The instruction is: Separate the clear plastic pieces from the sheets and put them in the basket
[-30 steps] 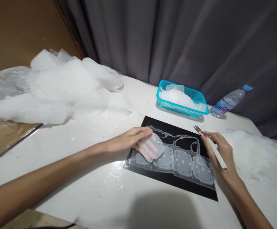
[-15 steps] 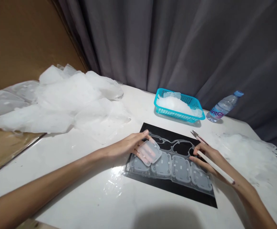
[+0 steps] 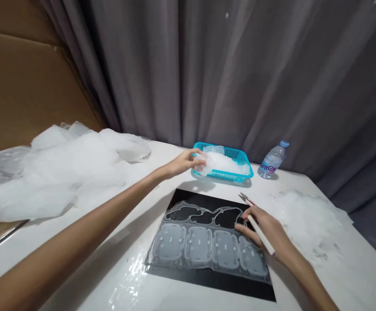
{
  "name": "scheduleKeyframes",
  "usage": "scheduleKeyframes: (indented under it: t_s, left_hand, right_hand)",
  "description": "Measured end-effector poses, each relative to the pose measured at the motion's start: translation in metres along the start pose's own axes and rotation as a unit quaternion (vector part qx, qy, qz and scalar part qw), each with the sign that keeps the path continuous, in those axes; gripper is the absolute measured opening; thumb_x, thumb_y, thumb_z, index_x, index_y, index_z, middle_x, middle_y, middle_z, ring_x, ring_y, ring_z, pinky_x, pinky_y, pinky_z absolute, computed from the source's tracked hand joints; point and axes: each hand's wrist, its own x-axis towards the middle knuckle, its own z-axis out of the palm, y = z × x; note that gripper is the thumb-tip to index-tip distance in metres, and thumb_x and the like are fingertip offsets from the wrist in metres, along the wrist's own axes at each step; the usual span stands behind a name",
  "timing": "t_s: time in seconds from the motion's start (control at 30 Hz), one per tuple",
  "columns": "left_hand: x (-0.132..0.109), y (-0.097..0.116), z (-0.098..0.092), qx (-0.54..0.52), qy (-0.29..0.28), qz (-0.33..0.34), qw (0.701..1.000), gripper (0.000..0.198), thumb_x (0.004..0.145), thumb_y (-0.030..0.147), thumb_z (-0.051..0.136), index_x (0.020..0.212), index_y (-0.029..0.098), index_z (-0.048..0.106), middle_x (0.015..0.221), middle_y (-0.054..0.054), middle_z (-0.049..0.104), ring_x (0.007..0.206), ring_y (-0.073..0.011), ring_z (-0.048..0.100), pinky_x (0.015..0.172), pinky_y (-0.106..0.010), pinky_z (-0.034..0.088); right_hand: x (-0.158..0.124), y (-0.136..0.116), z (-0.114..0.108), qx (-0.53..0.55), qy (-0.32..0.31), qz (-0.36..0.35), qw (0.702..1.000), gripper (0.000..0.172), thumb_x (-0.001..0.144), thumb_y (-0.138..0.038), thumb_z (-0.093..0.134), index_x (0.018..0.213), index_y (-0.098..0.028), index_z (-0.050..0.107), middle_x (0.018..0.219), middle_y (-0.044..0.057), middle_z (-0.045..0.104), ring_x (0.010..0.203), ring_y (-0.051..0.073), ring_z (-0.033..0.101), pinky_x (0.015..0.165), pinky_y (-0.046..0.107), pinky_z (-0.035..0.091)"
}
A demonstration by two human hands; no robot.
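Note:
At the left rim of a turquoise basket (image 3: 222,176), my left hand (image 3: 186,161) pinches a translucent plastic piece (image 3: 203,169), partly blurred. Similar pale pieces are heaped inside the basket. My right hand (image 3: 265,226) grips white-handled scissors (image 3: 261,235), their blades pointing away from me and slightly apart. Its fingertips rest on the right part of a clear plastic sheet (image 3: 198,246), which lies on a black mat (image 3: 213,283). Several rounded rectangular panels sit in a row on the sheet; behind them runs a frame with cut-out openings.
A large pile of translucent sheets (image 3: 67,166) covers the table's left side. More clear scraps (image 3: 311,220) lie to the right. A water bottle (image 3: 273,160) stands beside the basket, before a grey curtain (image 3: 207,77). Brown cardboard (image 3: 22,86) rises at the back left.
My left hand has carried the plastic piece from above the sheet away from me to the basket. My right hand stays on the sheet with the scissors. The camera view has shifted.

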Motion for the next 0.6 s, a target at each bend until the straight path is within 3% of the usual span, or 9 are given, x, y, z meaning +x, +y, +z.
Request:
scheduleKeyframes:
  t_s: [0.1,0.2,0.27,0.33,0.4,0.43,0.5,0.6]
  left_hand:
    - [0.046,0.014,0.001,0.073,0.107,0.036,0.991,0.039,0.09,0.039,0.071,0.116,0.014,0.056,0.123,-0.017,0.066,0.125,-0.035,0.059,0.106,-0.049,0.046]
    - [0.035,0.021,0.022,0.133,0.151,0.062,0.978,0.032,0.096,0.032,0.062,0.121,0.014,0.055,0.137,-0.02,0.055,0.139,-0.0379,0.043,0.12,-0.057,0.029]
    - [-0.004,0.021,0.046,0.16,0.116,0.078,0.977,0.027,0.098,0.035,0.062,0.116,0.015,0.059,0.13,-0.017,0.059,0.132,-0.0363,0.05,0.119,-0.056,0.032]
    - [-0.057,0.017,0.073,0.212,0.017,0.092,0.973,0.036,0.101,0.047,0.059,0.12,0.017,0.062,0.127,-0.016,0.063,0.124,-0.0356,0.056,0.114,-0.056,0.04]
    - [-0.104,0.009,0.093,0.244,-0.096,0.079,0.962,0.05,0.102,0.058,0.056,0.136,0.021,0.058,0.14,-0.015,0.059,0.132,-0.0361,0.054,0.114,-0.056,0.043]
    - [-0.122,0.005,0.098,0.249,-0.125,0.077,0.957,0.058,0.101,0.062,0.057,0.145,0.024,0.054,0.151,-0.015,0.054,0.142,-0.0378,0.047,0.118,-0.057,0.039]
    - [-0.142,-0.002,0.102,0.275,-0.147,0.068,0.948,0.07,0.1,0.066,0.056,0.157,0.025,0.044,0.166,-0.015,0.04,0.155,-0.0404,0.031,0.126,-0.063,0.026]
    - [-0.14,-0.011,0.093,0.297,-0.153,0.052,0.941,0.082,0.099,0.069,0.056,0.164,0.023,0.036,0.173,-0.014,0.03,0.161,-0.0393,0.018,0.13,-0.062,0.017]
  right_hand:
    - [-0.002,-0.001,-0.002,0.039,-0.066,-0.007,0.997,0.012,0.095,-0.036,0.061,0.094,-0.025,0.063,0.077,-0.001,0.072,0.058,0.017,0.065,0.056,0.028,0.05]
    - [-0.003,0.004,-0.004,0.055,-0.06,0.012,0.997,0.014,0.096,-0.03,0.051,0.094,-0.024,0.064,0.073,-0.001,0.07,0.054,0.016,0.062,0.054,0.027,0.048]
    - [-0.002,0.009,-0.003,0.051,-0.031,0.022,0.998,0.014,0.096,-0.029,0.051,0.095,-0.024,0.064,0.075,0.0,0.069,0.056,0.017,0.062,0.056,0.028,0.048]
    - [0.0,0.014,-0.001,0.04,0.01,0.035,0.999,0.013,0.096,-0.03,0.052,0.096,-0.023,0.064,0.081,0.003,0.071,0.063,0.019,0.064,0.062,0.03,0.051]
    - [0.003,0.016,0.002,0.03,0.059,0.059,0.996,0.015,0.097,-0.03,0.051,0.097,-0.022,0.064,0.088,0.006,0.072,0.073,0.022,0.067,0.07,0.033,0.052]
    - [0.004,0.017,0.003,0.033,0.077,0.072,0.994,0.017,0.097,-0.03,0.05,0.097,-0.021,0.064,0.092,0.008,0.073,0.079,0.024,0.068,0.073,0.035,0.053]
    - [0.006,0.017,0.004,0.052,0.088,0.098,0.99,0.021,0.098,-0.033,0.05,0.097,-0.02,0.066,0.097,0.011,0.074,0.087,0.026,0.069,0.079,0.037,0.053]
    - [0.01,0.016,-0.003,0.098,0.078,0.132,0.983,0.028,0.101,-0.04,0.052,0.095,-0.019,0.07,0.097,0.01,0.076,0.088,0.025,0.07,0.083,0.037,0.053]
